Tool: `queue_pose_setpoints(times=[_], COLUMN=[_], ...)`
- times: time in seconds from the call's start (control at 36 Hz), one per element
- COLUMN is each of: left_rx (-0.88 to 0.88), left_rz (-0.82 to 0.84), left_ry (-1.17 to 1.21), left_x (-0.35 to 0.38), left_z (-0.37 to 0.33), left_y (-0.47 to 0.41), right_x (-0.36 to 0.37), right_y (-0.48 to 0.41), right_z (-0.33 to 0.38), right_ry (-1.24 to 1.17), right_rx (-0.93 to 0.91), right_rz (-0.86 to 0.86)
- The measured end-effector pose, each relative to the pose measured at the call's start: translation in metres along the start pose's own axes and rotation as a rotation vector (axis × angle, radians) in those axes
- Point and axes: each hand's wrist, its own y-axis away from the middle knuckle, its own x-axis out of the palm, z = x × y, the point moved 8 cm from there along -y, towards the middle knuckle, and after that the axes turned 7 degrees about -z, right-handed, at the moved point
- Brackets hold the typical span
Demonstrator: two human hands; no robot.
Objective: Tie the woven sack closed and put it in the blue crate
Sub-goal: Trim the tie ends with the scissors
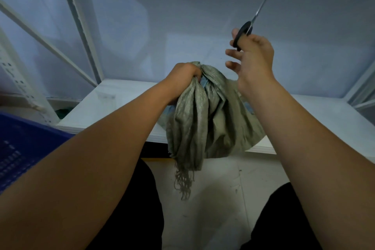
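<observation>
My left hand is clenched on the gathered neck of the woven sack, and my right hand grips black-handled scissors (blades up) above it. The grey-green sack sits crumpled on the white table's front edge, frayed threads dangling; the blue crate stands at left.

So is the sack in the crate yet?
No. The sack sits on the white table, its neck bunched in the left hand; the blue crate stands apart.
</observation>
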Motion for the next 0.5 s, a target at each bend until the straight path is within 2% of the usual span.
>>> queue_pose_setpoints(times=[0.06,0.25,0.5], left_rx=[-0.013,-0.273,-0.328], left_rz=[-0.030,-0.126,-0.239], left_ry=[0.031,0.321,0.302], left_x=[-0.005,-0.014,-0.025], left_z=[0.003,0.030,0.036], left_y=[-0.003,0.002,-0.002], right_x=[-0.001,0.007,0.006], right_y=[-0.001,0.007,0.004], right_z=[0.000,-0.022,-0.037], right_ry=[0.102,0.540,0.704], right_rx=[-0.019,-0.083,-0.124], right_rz=[0.034,0.213,0.301])
